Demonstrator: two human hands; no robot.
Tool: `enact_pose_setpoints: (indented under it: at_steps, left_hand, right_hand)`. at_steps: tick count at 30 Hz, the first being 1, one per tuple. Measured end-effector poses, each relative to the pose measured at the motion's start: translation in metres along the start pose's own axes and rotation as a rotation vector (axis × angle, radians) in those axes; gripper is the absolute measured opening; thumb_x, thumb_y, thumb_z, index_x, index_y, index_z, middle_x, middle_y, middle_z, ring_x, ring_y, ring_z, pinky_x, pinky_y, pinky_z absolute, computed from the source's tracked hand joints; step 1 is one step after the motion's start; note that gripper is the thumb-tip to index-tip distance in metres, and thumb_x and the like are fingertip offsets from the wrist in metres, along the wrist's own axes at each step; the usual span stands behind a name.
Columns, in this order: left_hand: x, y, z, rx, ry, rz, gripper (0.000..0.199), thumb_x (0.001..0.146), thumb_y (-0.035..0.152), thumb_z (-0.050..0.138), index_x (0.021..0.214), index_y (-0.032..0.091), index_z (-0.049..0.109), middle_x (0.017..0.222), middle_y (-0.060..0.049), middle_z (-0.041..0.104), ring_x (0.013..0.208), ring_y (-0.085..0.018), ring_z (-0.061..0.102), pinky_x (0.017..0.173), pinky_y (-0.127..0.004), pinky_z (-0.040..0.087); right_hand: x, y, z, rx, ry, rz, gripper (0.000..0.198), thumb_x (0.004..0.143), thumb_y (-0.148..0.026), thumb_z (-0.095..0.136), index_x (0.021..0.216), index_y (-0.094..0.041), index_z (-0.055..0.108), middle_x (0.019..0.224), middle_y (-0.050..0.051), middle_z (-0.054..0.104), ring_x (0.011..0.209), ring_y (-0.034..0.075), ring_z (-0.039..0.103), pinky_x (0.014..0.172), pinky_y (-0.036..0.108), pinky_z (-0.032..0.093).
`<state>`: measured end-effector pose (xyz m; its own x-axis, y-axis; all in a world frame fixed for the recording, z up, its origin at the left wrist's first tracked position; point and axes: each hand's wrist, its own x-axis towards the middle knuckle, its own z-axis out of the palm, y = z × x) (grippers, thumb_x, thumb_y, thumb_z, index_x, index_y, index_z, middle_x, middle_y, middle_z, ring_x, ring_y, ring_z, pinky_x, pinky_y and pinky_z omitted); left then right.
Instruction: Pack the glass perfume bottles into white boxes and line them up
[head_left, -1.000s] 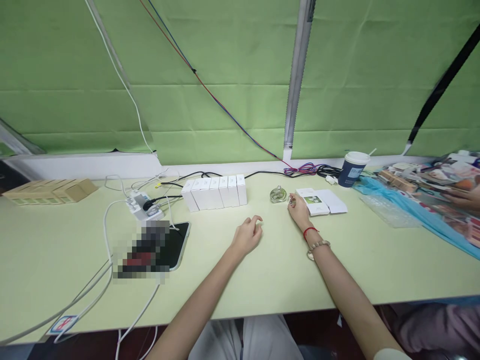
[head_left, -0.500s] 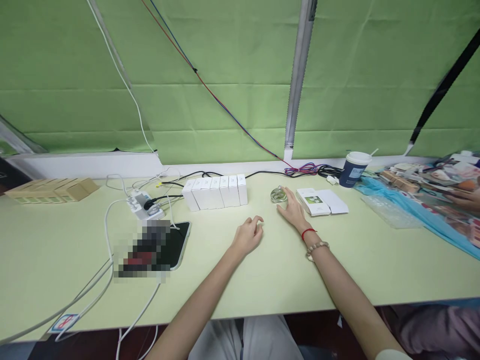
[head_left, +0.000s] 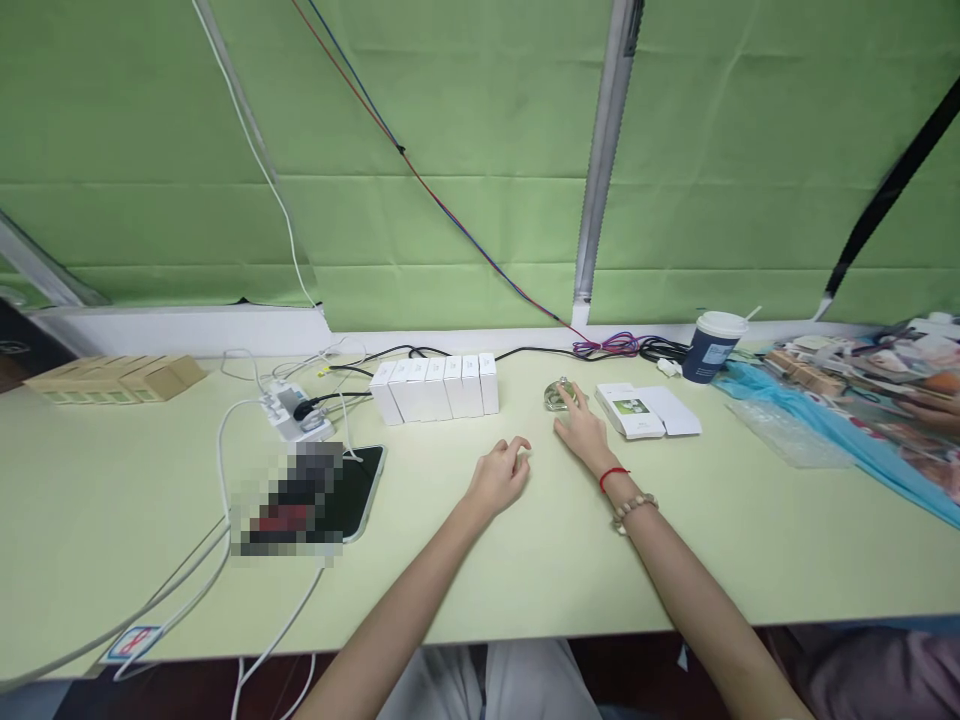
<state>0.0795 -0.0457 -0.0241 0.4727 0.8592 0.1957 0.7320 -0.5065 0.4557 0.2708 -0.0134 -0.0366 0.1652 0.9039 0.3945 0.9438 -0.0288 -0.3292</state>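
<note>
A small round glass bottle (head_left: 556, 396) stands on the pale green table (head_left: 525, 560), right of a row of white boxes (head_left: 439, 387). My right hand (head_left: 583, 432) lies flat beside it, fingers spread, with the fingertips touching the bottle's right side and the thumb just below it. It wears a red string and a bead bracelet at the wrist. My left hand (head_left: 500, 475) rests on the table nearer me, fingers loosely curled, holding nothing. Flat white boxes (head_left: 649, 412) lie just right of my right hand.
A lidded paper cup (head_left: 712, 347) stands at the back right. Blue plastic sheeting and printed packets (head_left: 840, 420) cover the right side, with another person's hand (head_left: 930, 410) there. A power strip (head_left: 289, 412), cables, a black pad (head_left: 356, 480) and cardboard boxes (head_left: 112, 378) are on the left.
My right hand has moved left from the flat white boxes to the glass bottle and now touches it. My left hand has stayed in place.
</note>
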Motion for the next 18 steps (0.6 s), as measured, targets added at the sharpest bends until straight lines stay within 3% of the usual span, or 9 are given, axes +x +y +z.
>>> enact_pose_setpoints:
  at_steps: [7,10,12,14,18]
  left_hand:
    - [-0.002,-0.001,0.000,-0.006,0.011,0.005,0.029,0.084,0.025,0.033,0.107,0.024,0.051,0.068,0.002,0.046,0.060,-0.013,0.052,0.068,-0.026,0.041]
    - [-0.003,-0.002,0.002,0.003,0.032,0.006,0.029,0.085,0.026,0.034,0.107,0.024,0.052,0.072,0.001,0.048,0.056,-0.012,0.051,0.068,-0.026,0.041]
    - [-0.004,-0.002,0.003,0.012,0.040,0.013,0.028,0.085,0.025,0.034,0.106,0.024,0.052,0.073,0.001,0.049,0.058,-0.012,0.052,0.068,-0.026,0.041]
    - [-0.005,-0.002,0.004,0.022,0.046,0.034,0.028,0.085,0.025,0.034,0.105,0.024,0.052,0.072,0.000,0.050,0.060,-0.013,0.053,0.068,-0.027,0.041]
    - [-0.006,-0.001,0.008,0.078,0.048,0.087,0.027,0.084,0.024,0.036,0.105,0.021,0.051,0.069,-0.002,0.052,0.073,-0.018,0.056,0.066,-0.028,0.042]
  right_hand:
    - [-0.001,-0.002,0.007,0.066,0.088,-0.010,0.062,0.075,-0.030,0.050,0.136,-0.029,0.034,0.142,0.011,0.025,0.089,0.022,0.059,0.061,0.030,0.048]
    - [-0.003,-0.008,0.005,0.166,0.183,-0.016,0.056,0.076,-0.035,0.050,0.131,-0.027,0.041,0.141,0.011,0.025,0.080,0.017,0.059,0.056,0.027,0.046]
    - [-0.006,-0.013,0.005,0.232,0.205,-0.035,0.049,0.077,-0.035,0.049,0.125,-0.026,0.046,0.135,0.010,0.033,0.070,0.013,0.058,0.053,0.026,0.044]
    - [-0.010,-0.018,0.007,0.283,0.147,-0.086,0.041,0.078,-0.033,0.047,0.118,-0.025,0.051,0.127,0.009,0.042,0.063,0.010,0.055,0.052,0.025,0.043]
    - [-0.017,-0.030,0.017,0.352,-0.114,-0.251,0.031,0.077,-0.025,0.045,0.106,-0.026,0.056,0.111,0.003,0.054,0.061,0.010,0.054,0.056,0.025,0.043]
